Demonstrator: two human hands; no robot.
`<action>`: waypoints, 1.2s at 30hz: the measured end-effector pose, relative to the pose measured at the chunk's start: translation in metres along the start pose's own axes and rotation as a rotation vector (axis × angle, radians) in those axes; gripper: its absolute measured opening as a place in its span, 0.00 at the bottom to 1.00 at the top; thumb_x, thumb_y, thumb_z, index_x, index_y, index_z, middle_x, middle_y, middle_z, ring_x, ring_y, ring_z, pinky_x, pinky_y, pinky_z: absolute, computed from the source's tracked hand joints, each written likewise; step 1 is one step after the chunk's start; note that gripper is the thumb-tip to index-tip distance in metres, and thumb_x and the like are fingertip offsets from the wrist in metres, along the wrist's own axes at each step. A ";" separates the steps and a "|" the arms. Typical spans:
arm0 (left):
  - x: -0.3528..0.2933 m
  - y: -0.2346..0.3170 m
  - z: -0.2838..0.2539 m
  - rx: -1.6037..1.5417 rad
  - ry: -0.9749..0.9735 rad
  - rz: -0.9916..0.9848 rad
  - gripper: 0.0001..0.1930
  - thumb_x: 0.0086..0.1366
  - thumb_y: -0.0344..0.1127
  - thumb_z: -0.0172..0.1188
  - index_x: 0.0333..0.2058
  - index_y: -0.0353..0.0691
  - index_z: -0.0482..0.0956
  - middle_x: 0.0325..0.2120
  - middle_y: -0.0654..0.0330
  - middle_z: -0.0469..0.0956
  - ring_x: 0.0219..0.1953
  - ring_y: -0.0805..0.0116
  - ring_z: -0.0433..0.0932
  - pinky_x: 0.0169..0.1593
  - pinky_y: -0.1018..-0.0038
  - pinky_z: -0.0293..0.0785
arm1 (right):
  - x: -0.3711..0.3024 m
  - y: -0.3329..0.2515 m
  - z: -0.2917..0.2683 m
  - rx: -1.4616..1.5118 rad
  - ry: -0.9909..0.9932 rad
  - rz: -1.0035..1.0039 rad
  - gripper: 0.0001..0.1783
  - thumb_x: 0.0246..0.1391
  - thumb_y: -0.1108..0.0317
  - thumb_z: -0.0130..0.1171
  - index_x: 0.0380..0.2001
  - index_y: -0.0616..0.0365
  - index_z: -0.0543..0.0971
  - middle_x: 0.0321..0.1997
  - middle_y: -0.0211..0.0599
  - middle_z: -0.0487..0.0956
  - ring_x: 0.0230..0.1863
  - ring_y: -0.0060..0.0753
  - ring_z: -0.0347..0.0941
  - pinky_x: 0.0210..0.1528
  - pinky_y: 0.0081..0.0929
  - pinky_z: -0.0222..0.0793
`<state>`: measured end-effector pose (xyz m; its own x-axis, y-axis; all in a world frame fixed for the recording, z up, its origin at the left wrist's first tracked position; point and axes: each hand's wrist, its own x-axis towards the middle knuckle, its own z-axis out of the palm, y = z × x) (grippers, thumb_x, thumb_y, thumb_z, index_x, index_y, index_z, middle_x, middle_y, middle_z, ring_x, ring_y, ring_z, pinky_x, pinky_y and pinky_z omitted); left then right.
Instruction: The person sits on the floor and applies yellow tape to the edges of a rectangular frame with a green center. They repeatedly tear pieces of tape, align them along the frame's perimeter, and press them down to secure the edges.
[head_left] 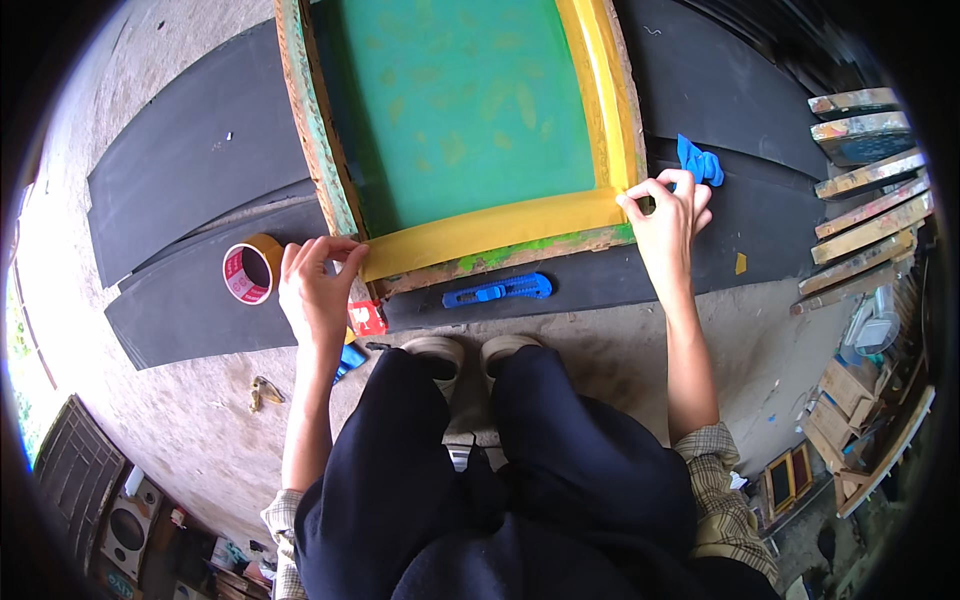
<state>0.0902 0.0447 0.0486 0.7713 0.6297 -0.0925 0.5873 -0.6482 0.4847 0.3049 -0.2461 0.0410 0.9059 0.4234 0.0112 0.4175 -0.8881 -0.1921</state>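
Note:
A wooden screen-printing frame [325, 165] with green mesh [470, 110] lies in front of me. Between my two hands a strip of yellow-brown tape [490, 228] stretches along the frame's near side. My left hand [318, 285] pinches the strip's left end near the frame's corner. The right end is pinched by my right hand [668, 222], at the near right corner. More tape [605, 85] runs down the frame's right side. Just off the near edge rests a blue utility knife [497, 291]. A tape roll [252, 269] stands left of my left hand.
Black sheets [205, 140] lie under the frame on the concrete floor [210, 410]. Crumpled blue material [698, 162] sits beyond my right hand, a yellow scrap [741, 263] nearer. Several wooden frames [870, 185] stand at the right. A speaker [128, 530] is at lower left.

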 end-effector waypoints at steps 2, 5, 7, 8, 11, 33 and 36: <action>0.001 0.001 0.003 0.079 0.026 0.097 0.06 0.51 0.36 0.69 0.25 0.44 0.80 0.20 0.66 0.75 0.30 0.66 0.70 0.34 0.72 0.68 | 0.000 -0.002 0.002 -0.007 -0.015 -0.010 0.09 0.40 0.67 0.71 0.24 0.49 0.79 0.42 0.30 0.67 0.48 0.39 0.59 0.48 0.41 0.52; 0.002 0.006 0.002 0.173 -0.004 0.064 0.07 0.51 0.36 0.68 0.24 0.44 0.78 0.20 0.64 0.68 0.31 0.64 0.69 0.34 0.69 0.68 | 0.001 -0.005 0.004 -0.023 0.035 -0.090 0.09 0.40 0.69 0.70 0.23 0.50 0.78 0.42 0.31 0.66 0.48 0.40 0.59 0.49 0.42 0.52; 0.000 0.004 0.006 0.155 0.000 0.084 0.07 0.51 0.36 0.68 0.24 0.43 0.78 0.22 0.63 0.65 0.32 0.64 0.68 0.34 0.68 0.69 | 0.000 -0.006 0.004 -0.049 0.023 -0.129 0.09 0.39 0.70 0.70 0.23 0.51 0.78 0.42 0.32 0.66 0.48 0.40 0.59 0.50 0.43 0.52; 0.000 0.003 0.007 0.146 0.003 0.094 0.07 0.51 0.36 0.68 0.24 0.43 0.78 0.22 0.62 0.63 0.32 0.63 0.68 0.35 0.67 0.69 | -0.001 -0.007 0.003 -0.061 0.017 -0.149 0.09 0.38 0.70 0.69 0.22 0.51 0.77 0.42 0.32 0.66 0.48 0.40 0.59 0.50 0.43 0.51; 0.001 0.009 0.004 0.168 -0.035 0.090 0.07 0.51 0.35 0.68 0.25 0.43 0.78 0.25 0.61 0.65 0.34 0.62 0.67 0.36 0.66 0.69 | -0.002 -0.007 0.006 -0.072 0.018 -0.199 0.08 0.38 0.71 0.68 0.22 0.52 0.77 0.42 0.33 0.66 0.48 0.41 0.59 0.51 0.44 0.51; 0.009 0.007 0.022 0.358 -0.090 0.175 0.08 0.46 0.35 0.69 0.24 0.44 0.77 0.31 0.61 0.68 0.40 0.60 0.67 0.42 0.65 0.68 | 0.000 -0.012 0.003 -0.217 -0.057 -0.268 0.05 0.44 0.68 0.64 0.24 0.57 0.81 0.43 0.33 0.66 0.50 0.37 0.59 0.53 0.47 0.51; 0.011 0.008 0.024 0.366 -0.120 0.184 0.08 0.48 0.35 0.69 0.25 0.43 0.78 0.30 0.60 0.66 0.39 0.60 0.67 0.43 0.62 0.67 | 0.000 -0.012 0.006 -0.232 -0.049 -0.280 0.04 0.44 0.69 0.63 0.24 0.57 0.81 0.43 0.33 0.67 0.50 0.36 0.59 0.52 0.46 0.50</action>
<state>0.1092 0.0361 0.0311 0.8817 0.4490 -0.1447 0.4689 -0.8679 0.1641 0.2991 -0.2340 0.0375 0.7517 0.6593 -0.0162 0.6594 -0.7508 0.0397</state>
